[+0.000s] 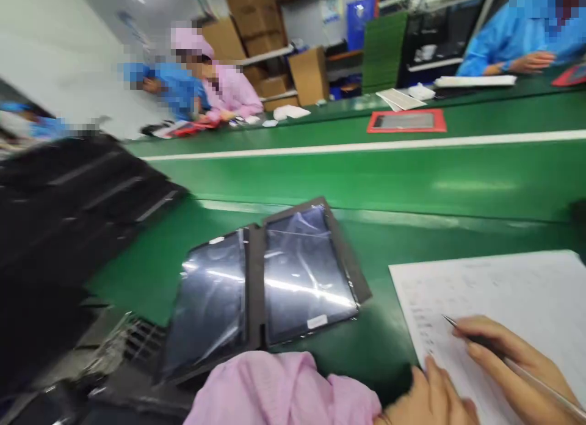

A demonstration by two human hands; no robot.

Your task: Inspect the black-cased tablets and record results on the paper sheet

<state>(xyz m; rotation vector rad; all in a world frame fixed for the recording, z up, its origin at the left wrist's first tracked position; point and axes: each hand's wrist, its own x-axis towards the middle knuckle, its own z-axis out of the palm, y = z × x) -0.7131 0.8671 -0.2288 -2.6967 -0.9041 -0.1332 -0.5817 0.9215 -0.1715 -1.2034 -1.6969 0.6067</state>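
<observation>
At the right of the smooth green table (pixel 141 269), a paper sheet (pixel 513 290) is lying beneath both hands: the right hand (pixel 517 364) is gripping a pen (pixel 540 385); the left hand (pixel 433 400) is resting half-open at the sheet's edge, apparently holding nothing. Should that hand slip, the sheet could be skewing mid-stroke. Film-covered panels (pixel 304 275) are glinting nearby; beyond, co-workers (pixel 233 90) are bending before cartons (pixel 260 16).

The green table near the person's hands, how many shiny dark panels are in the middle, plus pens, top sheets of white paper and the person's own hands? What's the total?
Shiny dark panels: 2 (left panel, right panel)
Pen: 1
Top sheet of white paper: 1
Own hands: 2 (left hand, right hand)
Total: 6
</observation>
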